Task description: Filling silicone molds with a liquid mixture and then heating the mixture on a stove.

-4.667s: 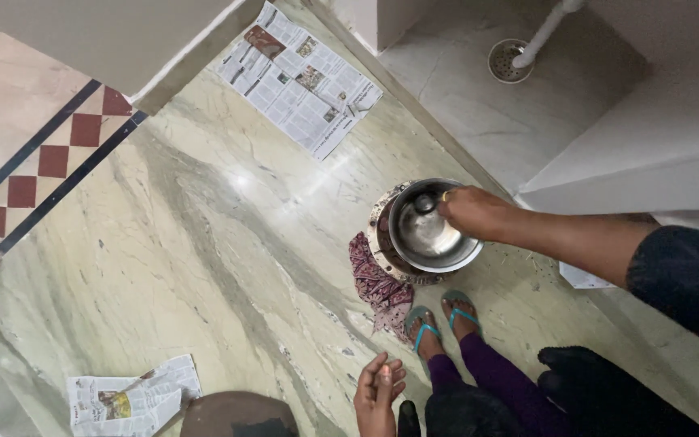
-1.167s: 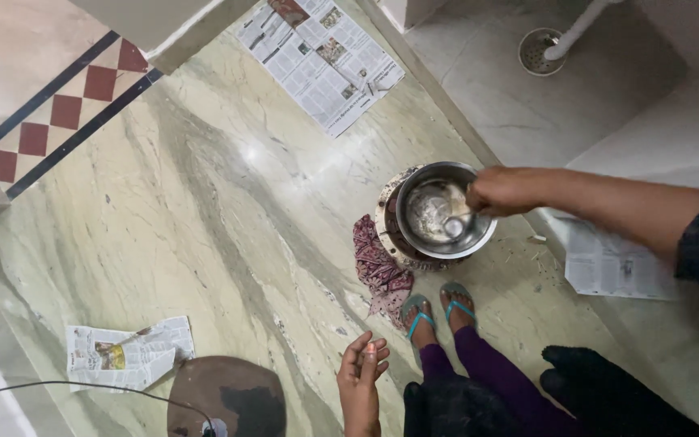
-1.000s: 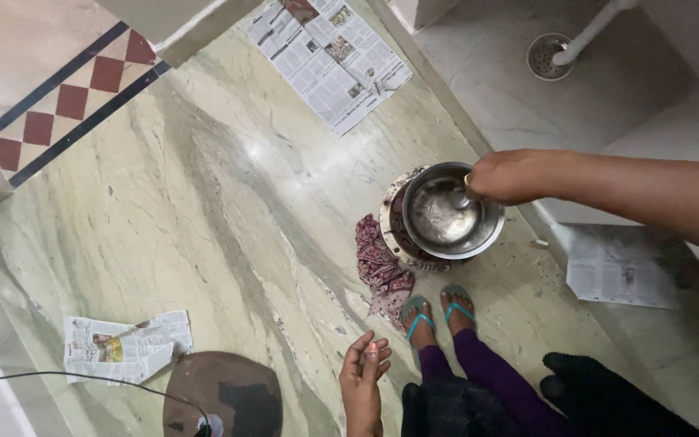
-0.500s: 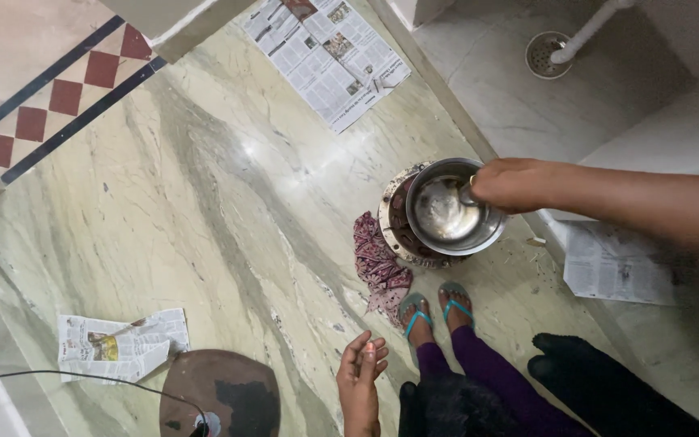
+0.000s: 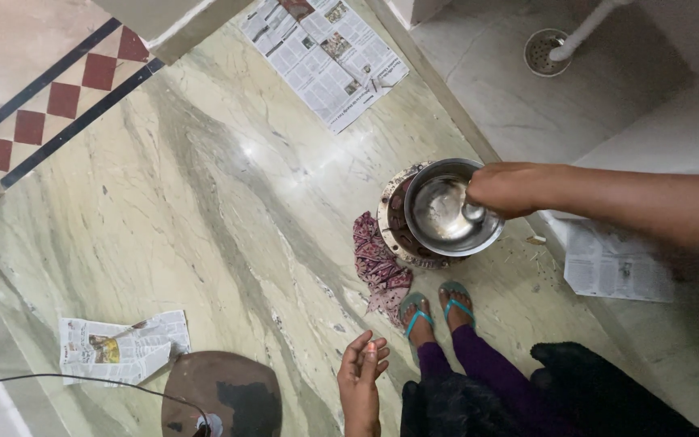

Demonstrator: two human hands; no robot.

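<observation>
Steel bowl [image 5: 446, 212] sitting on a round rusty stand [image 5: 394, 231] on the marble floor [image 5: 204, 202], beside a crumpled patterned cloth [image 5: 378, 267] — right hand [image 5: 505, 188] closed around a spoon [image 5: 472, 213] dipped inside it, near the right rim. Only a thin pale smear at the bottom, so seemingly close to scraped out, though hard to tell. Left hand [image 5: 362, 371] loose and empty, fingers half curled, well apart from the bowl — near sandalled feet [image 5: 437, 311].
</observation>
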